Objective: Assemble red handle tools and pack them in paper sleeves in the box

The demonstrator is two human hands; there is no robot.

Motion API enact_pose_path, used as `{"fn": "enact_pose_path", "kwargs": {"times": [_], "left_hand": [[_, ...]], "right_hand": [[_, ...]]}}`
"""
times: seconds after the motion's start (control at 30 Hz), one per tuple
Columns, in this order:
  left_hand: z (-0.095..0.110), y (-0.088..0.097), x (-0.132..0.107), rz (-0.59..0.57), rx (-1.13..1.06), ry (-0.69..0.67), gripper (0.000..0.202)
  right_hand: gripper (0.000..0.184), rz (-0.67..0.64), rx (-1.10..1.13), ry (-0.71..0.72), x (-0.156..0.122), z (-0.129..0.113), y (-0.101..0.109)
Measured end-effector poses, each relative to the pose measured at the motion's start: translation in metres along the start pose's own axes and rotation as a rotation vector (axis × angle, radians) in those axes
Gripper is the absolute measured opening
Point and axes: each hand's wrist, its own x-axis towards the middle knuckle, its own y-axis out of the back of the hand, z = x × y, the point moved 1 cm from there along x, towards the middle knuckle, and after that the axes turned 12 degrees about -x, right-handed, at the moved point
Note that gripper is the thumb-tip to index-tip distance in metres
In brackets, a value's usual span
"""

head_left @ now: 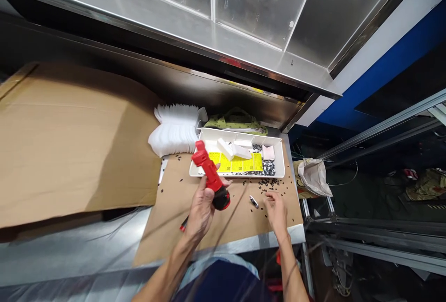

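My left hand (201,210) is wrapped round a red and black power screwdriver (211,176), which points up and away toward the white tray (279,170). My right hand (276,209) rests low over the cardboard mat (240,218) with its fingers bent among small dark screws (268,183); whether it pinches one I cannot make out. A small metal part (254,201) lies on the mat just left of that hand. The tray holds yellow label sheets (237,162), white blocks (230,148) and a heap of dark screws.
A stack of white foam pieces (175,130) sits left of the tray. A large cardboard sheet (69,139) covers the left of the metal bench. A crumpled bag (313,176) hangs at the bench's right edge, with a steel shelf (209,18) overhead.
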Motion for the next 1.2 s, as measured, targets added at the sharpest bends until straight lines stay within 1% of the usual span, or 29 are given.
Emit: {"fn": "enact_pose_path", "kwargs": {"times": [0.07, 0.13, 0.2, 0.23, 0.27, 0.33, 0.4, 0.47, 0.5, 0.53, 0.57, 0.6, 0.63, 0.67, 0.7, 0.77, 0.83, 0.87, 0.93, 0.97, 1.1, 1.13, 1.2], "left_hand": [[0.006, -0.004, -0.002, 0.01, -0.066, 0.112, 0.082], [0.008, -0.008, -0.005, 0.012, -0.083, 0.253, 0.072], [0.008, -0.011, -0.01, -0.017, -0.093, 0.383, 0.063], [0.007, -0.012, -0.013, -0.041, -0.111, 0.436, 0.06], [0.005, -0.013, -0.016, -0.068, -0.136, 0.48, 0.057], [0.001, -0.016, -0.022, -0.11, -0.188, 0.558, 0.049], [-0.004, -0.019, -0.028, -0.133, -0.252, 0.625, 0.042], [-0.01, -0.025, -0.035, -0.161, -0.353, 0.687, 0.034], [-0.012, -0.03, -0.039, -0.182, -0.411, 0.718, 0.031], [-0.013, -0.034, -0.043, -0.207, -0.466, 0.747, 0.029], [-0.014, -0.039, -0.047, -0.233, -0.513, 0.778, 0.029], [-0.014, -0.044, -0.051, -0.256, -0.548, 0.807, 0.031], [-0.014, -0.048, -0.055, -0.266, -0.567, 0.834, 0.035], [-0.013, -0.053, -0.059, -0.26, -0.569, 0.857, 0.041], [-0.011, -0.057, -0.062, -0.239, -0.557, 0.875, 0.047], [-0.006, -0.064, -0.068, -0.185, -0.509, 0.905, 0.061], [-0.001, -0.069, -0.073, -0.147, -0.463, 0.923, 0.068], [0.001, -0.072, -0.076, -0.142, -0.451, 0.925, 0.069], [0.005, -0.075, -0.079, -0.139, -0.438, 0.926, 0.069], [0.006, -0.076, -0.081, -0.137, -0.435, 0.925, 0.069], [0.005, -0.076, -0.084, -0.141, -0.431, 0.925, 0.074], [0.004, -0.076, -0.084, -0.145, -0.432, 0.924, 0.076], [0.002, -0.076, -0.084, -0.154, -0.436, 0.918, 0.078]], "right_hand": [[0.012, -0.065, -0.02, 0.018, 0.006, 0.002, -0.022], [0.011, -0.09, -0.041, 0.024, 0.006, -0.001, -0.041], [0.011, -0.079, -0.048, 0.013, 0.004, -0.005, -0.05], [0.01, -0.067, -0.044, 0.008, 0.003, -0.006, -0.05], [0.009, -0.055, -0.033, 0.005, 0.001, -0.007, -0.046], [0.009, -0.034, 0.009, 0.006, -0.006, -0.007, -0.027], [0.018, -0.017, 0.06, 0.011, -0.018, -0.009, 0.003], [0.027, 0.033, 0.133, 0.001, -0.038, -0.018, 0.038], [0.028, 0.081, 0.18, -0.007, -0.05, -0.025, 0.055], [0.027, 0.159, 0.27, -0.026, -0.063, -0.033, 0.071], [0.03, 0.233, 0.353, -0.027, -0.076, -0.041, 0.084], [0.038, 0.305, 0.411, 0.004, -0.089, -0.05, 0.094], [0.045, 0.367, 0.442, 0.065, -0.1, -0.059, 0.1], [0.047, 0.417, 0.438, 0.161, -0.11, -0.066, 0.104], [0.044, 0.455, 0.412, 0.274, -0.118, -0.072, 0.105], [0.037, 0.491, 0.337, 0.494, -0.127, -0.078, 0.103], [0.038, 0.495, 0.285, 0.642, -0.131, -0.08, 0.098], [0.04, 0.496, 0.267, 0.678, -0.133, -0.081, 0.096], [0.04, 0.513, 0.241, 0.699, -0.136, -0.083, 0.094], [0.037, 0.527, 0.235, 0.676, -0.139, -0.084, 0.093], [0.019, 0.54, 0.272, 0.474, -0.152, -0.095, 0.088], [0.017, 0.539, 0.285, 0.438, -0.154, -0.097, 0.087], [0.017, 0.537, 0.304, 0.413, -0.158, -0.101, 0.085]]}}
